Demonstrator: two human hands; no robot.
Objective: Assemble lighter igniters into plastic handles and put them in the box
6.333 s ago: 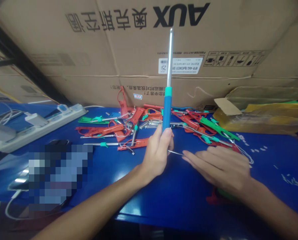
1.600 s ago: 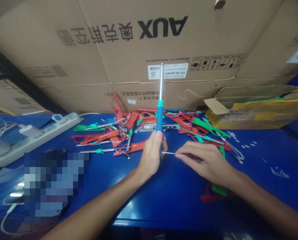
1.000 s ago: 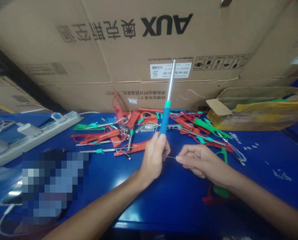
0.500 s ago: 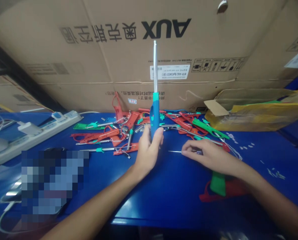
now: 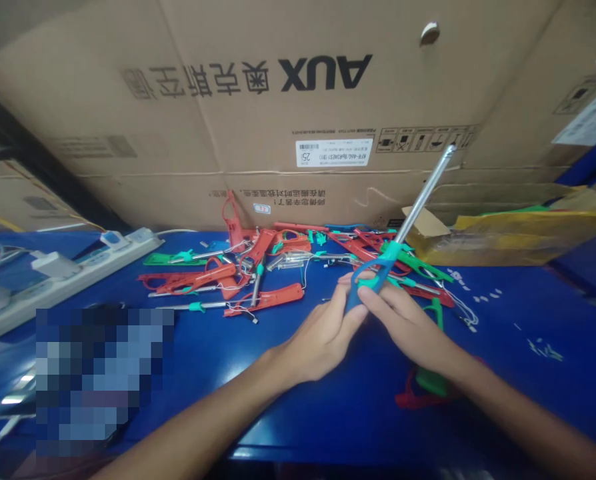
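A long-necked lighter (image 5: 362,293) with a blue handle, teal trigger and silver metal tube is held between both hands, tilted with its tube up and to the right. My left hand (image 5: 328,333) is closed round the lower handle. My right hand (image 5: 403,317) grips the handle from the right, its thumb close to the teal trigger. The fingers behind the handle are partly hidden. A thin dark tip shows just left of my left hand; what it belongs to is hidden. Behind lie loose lighter parts, among them a red handle shell (image 5: 281,299) and a silver tube (image 5: 257,283).
A cardboard wall (image 5: 258,147) stands behind the blue table (image 5: 258,413). At left are a power strip (image 5: 83,273) and a blurred-out phone-like device (image 5: 103,380). A yellow-taped box (image 5: 528,237) is at back right, with small white bits (image 5: 545,350) before it. Red and green shells lie under my right forearm.
The lighter has tilted from upright to the right and come lower. My right hand has left the thin metal tool it held and moved up onto the lighter's handle.
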